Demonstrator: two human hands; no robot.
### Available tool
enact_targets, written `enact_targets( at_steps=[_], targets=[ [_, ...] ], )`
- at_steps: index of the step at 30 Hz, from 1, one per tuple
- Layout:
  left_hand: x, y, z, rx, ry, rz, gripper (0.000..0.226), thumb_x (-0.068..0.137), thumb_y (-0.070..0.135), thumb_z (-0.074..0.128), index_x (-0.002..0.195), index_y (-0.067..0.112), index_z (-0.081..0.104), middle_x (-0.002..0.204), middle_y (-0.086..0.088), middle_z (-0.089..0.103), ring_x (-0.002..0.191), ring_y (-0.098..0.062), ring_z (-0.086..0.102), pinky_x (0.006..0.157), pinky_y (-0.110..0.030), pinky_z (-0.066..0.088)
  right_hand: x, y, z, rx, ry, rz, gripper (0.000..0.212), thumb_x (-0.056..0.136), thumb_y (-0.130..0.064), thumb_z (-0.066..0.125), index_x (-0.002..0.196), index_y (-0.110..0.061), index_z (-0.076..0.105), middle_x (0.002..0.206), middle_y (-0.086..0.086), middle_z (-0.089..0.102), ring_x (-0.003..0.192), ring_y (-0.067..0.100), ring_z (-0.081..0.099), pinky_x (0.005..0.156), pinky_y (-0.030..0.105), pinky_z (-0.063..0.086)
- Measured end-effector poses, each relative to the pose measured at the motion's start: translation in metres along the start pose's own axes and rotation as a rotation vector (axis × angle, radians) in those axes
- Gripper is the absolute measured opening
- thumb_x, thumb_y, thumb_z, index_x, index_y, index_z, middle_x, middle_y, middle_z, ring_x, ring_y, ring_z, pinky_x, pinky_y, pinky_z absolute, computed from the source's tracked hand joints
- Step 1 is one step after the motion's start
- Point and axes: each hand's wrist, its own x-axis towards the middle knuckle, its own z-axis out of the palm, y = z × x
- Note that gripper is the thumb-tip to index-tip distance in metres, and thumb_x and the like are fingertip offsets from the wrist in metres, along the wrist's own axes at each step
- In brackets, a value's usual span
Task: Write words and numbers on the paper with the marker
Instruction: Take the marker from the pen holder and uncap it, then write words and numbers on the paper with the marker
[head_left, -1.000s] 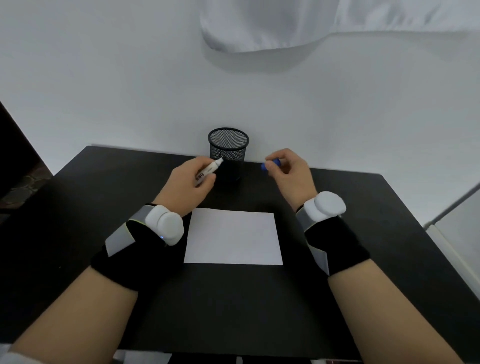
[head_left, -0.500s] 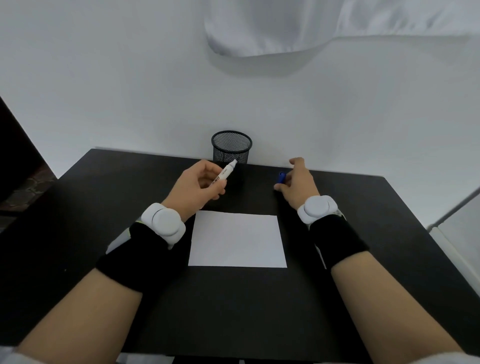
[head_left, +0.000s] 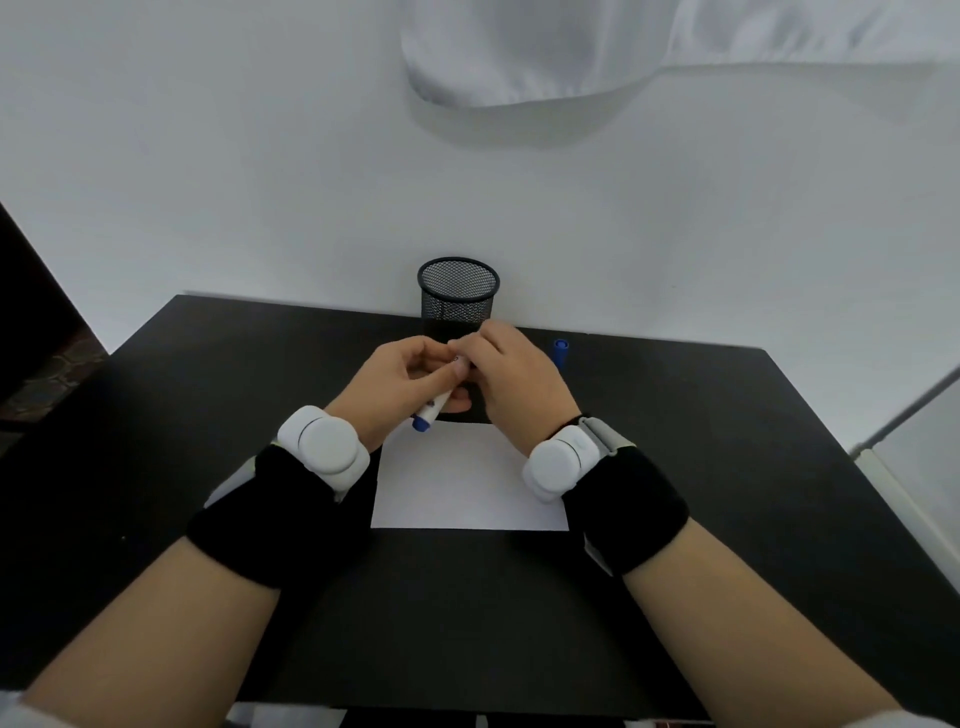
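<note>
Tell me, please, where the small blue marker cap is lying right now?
In the head view, the small blue marker cap lies on the black table, right of the right hand and the black mesh pen cup.

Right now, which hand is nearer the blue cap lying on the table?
Right. The right hand sits just left of the blue cap; the left hand is farther left, beyond it.

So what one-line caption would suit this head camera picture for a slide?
Both hands hold the marker above blank paper; its blue cap lies on the table.
</note>
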Motion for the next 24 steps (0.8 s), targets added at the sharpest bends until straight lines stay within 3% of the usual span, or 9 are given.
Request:
enact_targets(
  at_steps=[2, 4, 7, 9, 13, 20, 24],
  targets=[
    [0.001, 0.000, -0.005, 0.083, -0.055, 0.006, 0.026, 0.091, 0.025, 0.056, 0.109, 0.008, 0.063, 0.099, -0.013, 0.071, 0.090, -0.024, 0.070, 0.081, -0.034, 0.057, 0.000, 0.002, -0.002, -0.051, 0.035, 0.027, 0.031, 0.074, 0.009, 0.069, 0.102, -0.006, 0.065, 0.094, 0.015, 0.062, 0.083, 0.033, 0.060, 0.063, 0.042, 0.056],
    [0.004, -0.002, -0.022, 0.361, -0.086, 0.083, 0.026, 0.089, 0.034, 0.059, 0.109, 0.017, 0.066, 0.102, -0.006, 0.070, 0.095, -0.020, 0.068, 0.089, -0.034, 0.054, -0.004, 0.008, -0.006, -0.002, 0.079, 0.092, 0.025, 0.079, 0.007, 0.063, 0.101, -0.005, 0.065, 0.094, 0.013, 0.063, 0.083, 0.032, 0.060, 0.068, 0.041, 0.054],
    [0.005, -0.005, -0.049, 0.817, -0.204, 0.149, 0.025, 0.073, 0.048, 0.071, 0.093, 0.034, 0.067, 0.099, 0.007, 0.060, 0.094, -0.013, 0.059, 0.090, -0.031, 0.050, -0.011, 0.014, -0.017, 0.296, 0.104, 0.343, 0.015, 0.088, -0.002, 0.060, 0.102, -0.007, 0.059, 0.091, 0.000, 0.060, 0.080, 0.018, 0.057, 0.075, 0.030, 0.049],
    [0.004, -0.007, -0.053, 0.922, -0.323, 0.106, 0.021, 0.074, 0.046, 0.073, 0.090, 0.036, 0.065, 0.099, 0.010, 0.055, 0.096, -0.010, 0.053, 0.089, -0.028, 0.046, -0.013, 0.012, -0.025, 0.557, 0.106, 0.538, 0.014, 0.091, -0.012, 0.065, 0.097, -0.008, 0.053, 0.082, 0.003, 0.062, 0.071, 0.014, 0.059, 0.065, 0.023, 0.051],
    [0.006, -0.014, -0.045, 0.930, -0.297, 0.176, 0.017, 0.076, 0.044, 0.071, 0.089, 0.034, 0.065, 0.094, 0.012, 0.056, 0.094, -0.007, 0.052, 0.086, -0.027, 0.046, -0.016, 0.007, -0.035, 0.899, 0.110, 0.781, 0.013, 0.091, -0.018, 0.066, 0.090, -0.011, 0.054, 0.070, 0.012, 0.065, 0.052, 0.014, 0.057, 0.045, 0.020, 0.044],
    [0.016, -0.022, -0.033, 0.945, -0.178, 0.270, 0.013, 0.079, 0.035, 0.071, 0.091, 0.029, 0.068, 0.095, 0.009, 0.056, 0.091, -0.010, 0.052, 0.085, -0.033, 0.048, -0.017, -0.005, -0.031, 1.012, 0.018, 0.798, 0.017, 0.092, -0.013, 0.065, 0.102, -0.001, 0.058, 0.075, 0.012, 0.064, 0.059, 0.015, 0.058, 0.047, 0.026, 0.048],
    [0.018, -0.022, -0.031, 0.948, -0.161, 0.303, 0.012, 0.080, 0.032, 0.071, 0.091, 0.027, 0.069, 0.095, 0.007, 0.057, 0.090, -0.010, 0.052, 0.083, -0.028, 0.047, -0.017, -0.010, -0.023, 1.045, -0.042, 0.812, 0.015, 0.094, -0.014, 0.062, 0.102, -0.003, 0.057, 0.082, 0.015, 0.066, 0.065, 0.019, 0.062, 0.047, 0.029, 0.050]
  ],
)
